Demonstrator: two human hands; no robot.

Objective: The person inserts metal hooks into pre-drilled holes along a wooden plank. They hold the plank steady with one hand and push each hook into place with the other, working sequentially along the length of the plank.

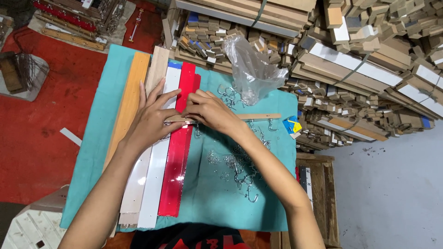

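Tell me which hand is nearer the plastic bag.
Right. The right hand lies just below-left of the plastic bag, on the thin wooden strip. The left hand is farther left, resting over the white strip.

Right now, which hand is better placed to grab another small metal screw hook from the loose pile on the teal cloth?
Probably the right hand: the pile of metal hooks lies on its side, while the left hand presses the narrow wooden strip across the boards.

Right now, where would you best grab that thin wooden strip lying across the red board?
Probably its bare right end, from above, pinching the long edges. The strip lies flat across the cloth; both hands cover its left part.
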